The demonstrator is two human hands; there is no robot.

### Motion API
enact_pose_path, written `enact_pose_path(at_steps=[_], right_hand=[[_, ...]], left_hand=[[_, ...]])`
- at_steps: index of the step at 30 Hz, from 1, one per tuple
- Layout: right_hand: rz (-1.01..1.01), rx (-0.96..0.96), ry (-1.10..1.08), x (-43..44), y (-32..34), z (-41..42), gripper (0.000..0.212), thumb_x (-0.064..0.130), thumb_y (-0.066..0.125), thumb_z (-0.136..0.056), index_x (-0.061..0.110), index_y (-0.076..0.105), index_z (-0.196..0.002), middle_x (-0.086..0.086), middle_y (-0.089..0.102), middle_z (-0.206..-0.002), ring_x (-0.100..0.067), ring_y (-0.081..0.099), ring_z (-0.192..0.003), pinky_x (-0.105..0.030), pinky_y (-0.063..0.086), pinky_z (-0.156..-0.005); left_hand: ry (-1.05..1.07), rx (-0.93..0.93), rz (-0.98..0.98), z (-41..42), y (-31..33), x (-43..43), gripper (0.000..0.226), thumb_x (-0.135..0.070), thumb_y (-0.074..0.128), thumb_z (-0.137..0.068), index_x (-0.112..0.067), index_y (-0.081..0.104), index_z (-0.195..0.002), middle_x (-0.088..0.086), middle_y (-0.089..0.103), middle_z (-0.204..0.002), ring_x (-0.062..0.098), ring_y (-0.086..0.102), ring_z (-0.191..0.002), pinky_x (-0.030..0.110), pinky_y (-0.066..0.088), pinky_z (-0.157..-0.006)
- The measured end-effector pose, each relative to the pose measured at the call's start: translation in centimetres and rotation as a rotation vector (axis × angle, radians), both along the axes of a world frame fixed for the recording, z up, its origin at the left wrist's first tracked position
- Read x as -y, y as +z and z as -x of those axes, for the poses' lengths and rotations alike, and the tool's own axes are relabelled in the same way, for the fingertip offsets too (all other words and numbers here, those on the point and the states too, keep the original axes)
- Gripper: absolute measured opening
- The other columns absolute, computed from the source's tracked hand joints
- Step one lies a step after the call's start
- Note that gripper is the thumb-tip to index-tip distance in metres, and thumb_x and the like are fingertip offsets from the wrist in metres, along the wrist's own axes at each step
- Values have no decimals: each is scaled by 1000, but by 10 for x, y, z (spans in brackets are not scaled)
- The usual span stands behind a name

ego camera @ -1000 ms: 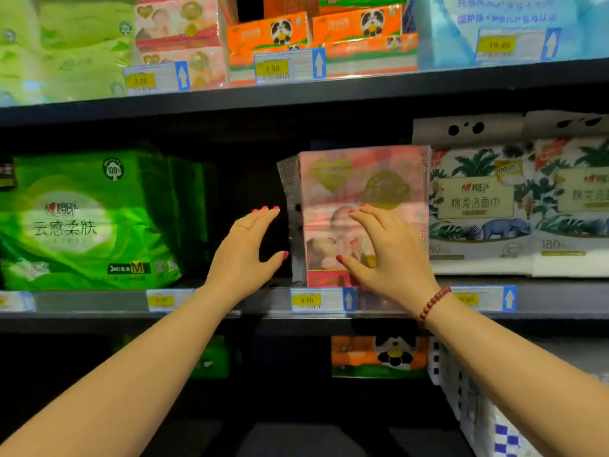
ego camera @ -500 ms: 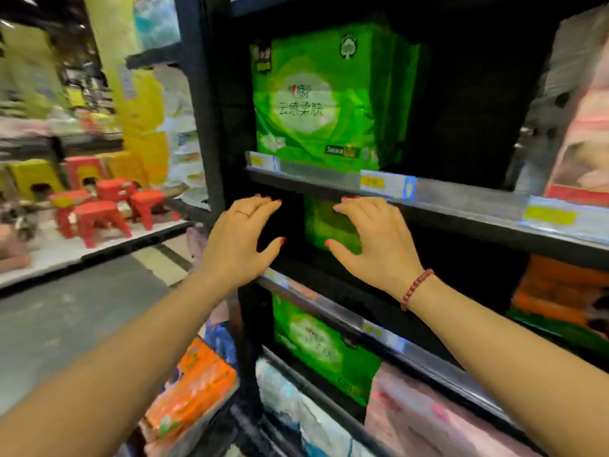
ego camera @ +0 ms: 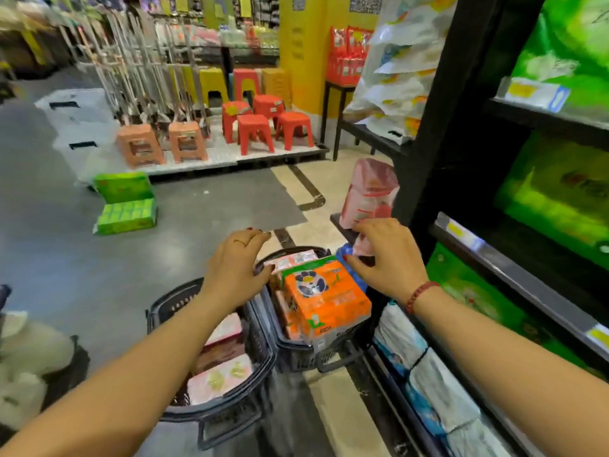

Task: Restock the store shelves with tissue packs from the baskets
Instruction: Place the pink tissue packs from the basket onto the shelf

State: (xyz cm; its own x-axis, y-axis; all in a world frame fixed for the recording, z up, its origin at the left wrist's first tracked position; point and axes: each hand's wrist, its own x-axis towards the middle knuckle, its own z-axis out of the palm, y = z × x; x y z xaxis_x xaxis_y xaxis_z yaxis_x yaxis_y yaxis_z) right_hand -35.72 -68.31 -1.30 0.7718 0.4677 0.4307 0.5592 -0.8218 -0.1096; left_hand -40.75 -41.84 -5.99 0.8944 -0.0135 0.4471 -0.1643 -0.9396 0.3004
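left hand (ego camera: pixel 237 270), right hand (ego camera: pixel 387 255) held loosely curled, nothing gripped, above orange tissue pack (ego camera: pixel 326 300) stacked in basket (ego camera: pixel 291 354).

Out across the grey floor (ego camera: pixel 66 258), a cluster of red stools (ego camera: pixel 255 131) sits on a pale platform (ego camera: pixel 197 158), with two salmon stools (ego camera: pixel 140 145) just to their left. Behind them, yellow stools (ego camera: pixel 214 82) stand by a yellow wall (ego camera: pixel 309 44). A blurred row of long-handled tools (ego camera: pixel 148 61) stands upright, and red packets (ego camera: pixel 346 57) are piled further right.
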Motion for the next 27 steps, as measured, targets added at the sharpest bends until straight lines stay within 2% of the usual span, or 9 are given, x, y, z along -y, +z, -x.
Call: enact_pose_path(at_steps=[6, 10, 13, 18, 21, 24, 27], right_hand=[[13, -124, 132, -95, -43, -12, 47, 38, 68, -82, 12, 60, -120, -7, 62, -118, -31, 52, -112, -39, 38, -91], [26, -217, 207, -143, -68, -25, 47, 38, 66, -82, 15, 59, -122, -7, 61, -122, -31, 50, -114, -42, 41, -93], [70, -262, 257, -178, -93, -44, 50, 43, 65, -83, 17, 57, -124, -6, 60, -123, -29, 50, -115, -39, 39, -93], [119, -392, 340, -231, -147, -85, 53, 47, 63, -83, 15, 57, -125, -7, 61, -122, -29, 51, -113, -37, 39, -93], [146, -515, 374, -256, -186, -107, 53, 47, 62, -84, 16, 56, -128, -7, 59, -124, -28, 49, -117, -39, 39, -95], [163, -629, 397, -278, -230, -121, 51, 45, 63, -84, 18, 56, -126, -5, 60, -123, -27, 49, -116, -36, 38, -95], [224, -736, 384, -294, -277, -125, 53, 46, 64, -83, 17, 56, -127, -5, 60, -122, -28, 50, -115, -37, 38, -93]], left_hand=[[154, -137, 61, 26, -41, -89, 59, -22, 74, -79, -7, 55, -132, 15, 57, -131, 35, 47, -128, 50, 42, -101], [260, -193, 74, 36, -63, -129, 59, -27, 72, -81, -9, 53, -134, 13, 56, -131, 32, 46, -127, 44, 40, -102], [332, -245, 109, 36, -79, -153, 58, -27, 71, -81, -10, 53, -134, 12, 56, -132, 32, 46, -127, 42, 39, -102], [430, -321, 135, 22, -114, -188, 54, -23, 75, -78, -7, 58, -128, 13, 61, -125, 33, 54, -117, 44, 47, -96], [504, -394, 181, 10, -145, -204, 55, -28, 72, -80, -11, 56, -129, 13, 60, -126, 32, 53, -116, 40, 45, -93], [558, -513, 222, 5, -184, -211, 58, -32, 69, -82, -13, 51, -134, 10, 56, -132, 28, 49, -121, 37, 42, -96], [624, -624, 305, 3, -230, -215, 61, -31, 69, -83, -13, 49, -137, 9, 54, -134, 27, 47, -125, 39, 43, -98]])
